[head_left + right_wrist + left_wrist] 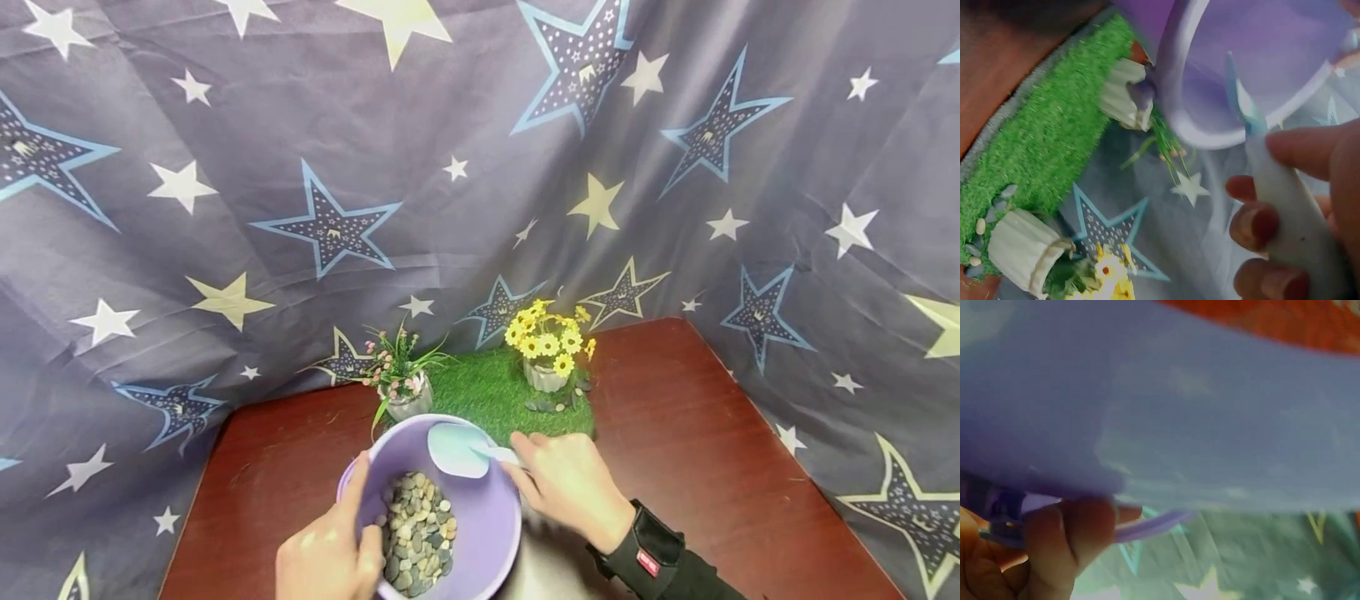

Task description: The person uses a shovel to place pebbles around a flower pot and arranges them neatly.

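At the front of the table, my left hand (326, 542) grips the left rim of a purple bucket (487, 525), its fingers (1088, 531) bent at the edge in the left wrist view. The bucket tilts toward me, and grey and tan pebbles (420, 533) lie in its lower left. My right hand (566, 483) holds a small toy shovel (457, 450) by its white handle (1291, 219). The pale blue blade is over the bucket's far inner wall, above the pebbles, and shows no stones on it.
Behind the bucket lies a green turf mat (472, 392). A white pot of pink flowers (412, 400) stands at its left, a pot of yellow flowers (546, 377) at its right. Several loose stones (547, 407) sit by that pot. Star-patterned cloth (450, 217) hangs behind the red-brown table (712, 467).
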Motion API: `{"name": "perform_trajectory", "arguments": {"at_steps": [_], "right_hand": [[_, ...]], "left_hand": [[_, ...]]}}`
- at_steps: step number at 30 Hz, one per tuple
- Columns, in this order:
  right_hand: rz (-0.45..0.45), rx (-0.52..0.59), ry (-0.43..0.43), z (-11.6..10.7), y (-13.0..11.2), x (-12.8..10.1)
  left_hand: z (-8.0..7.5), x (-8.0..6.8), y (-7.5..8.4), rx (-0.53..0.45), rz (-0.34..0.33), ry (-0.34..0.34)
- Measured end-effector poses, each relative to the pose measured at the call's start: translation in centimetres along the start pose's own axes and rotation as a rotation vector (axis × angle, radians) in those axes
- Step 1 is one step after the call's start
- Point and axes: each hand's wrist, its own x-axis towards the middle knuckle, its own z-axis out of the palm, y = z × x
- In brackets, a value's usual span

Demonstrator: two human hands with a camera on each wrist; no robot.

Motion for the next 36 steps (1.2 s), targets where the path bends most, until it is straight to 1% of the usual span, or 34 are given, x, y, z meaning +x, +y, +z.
{"name": "perform_trajectory", "arguments": {"at_steps": [3,6,8,10,14,16,18,20,23,26,30,36], "right_hand": [[-0.034,-0.043,-0.059,1.2,-0.8,0.0],[-0.075,-0.086,-0.1,2.8,-1.9,0.0],[-0.097,-0.125,-0.095,3.9,-2.5,0.0],[-0.113,-0.162,-0.068,4.8,-2.9,0.0],[-0.154,-0.187,-0.005,6.0,-3.1,-0.2],[-0.191,-0.19,0.009,6.3,-2.9,-0.3],[-0.223,-0.199,0.001,6.3,-2.7,-0.2],[-0.262,-0.202,-0.025,6.2,-2.6,-0.2],[-0.302,-0.171,-0.09,5.8,-2.6,-0.3],[-0.283,-0.099,-0.166,5.3,-2.8,-0.4],[-0.179,0.011,-0.248,4.8,-2.7,-0.5],[-0.089,0.178,-0.356,3.6,-2.0,-0.3]], "left_hand": [[0.6,0.1,1.5,-0.006,0.071,0.06],[1.0,0.0,2.6,-0.004,0.117,0.1],[1.2,0.0,3.1,-0.002,0.139,0.121],[1.5,0.0,3.4,0.003,0.162,0.137],[2.1,0.1,3.9,0.02,0.21,0.185],[2.3,0.1,4.0,0.026,0.222,0.208],[2.3,0.1,3.9,0.028,0.223,0.227],[2.3,0.2,3.7,0.028,0.22,0.234],[2.1,0.2,3.5,0.022,0.205,0.223],[1.9,0.0,3.5,0.014,0.183,0.204],[1.8,-0.1,3.6,0.007,0.185,0.194],[1.9,-0.2,3.6,0.01,0.186,0.184]]}}
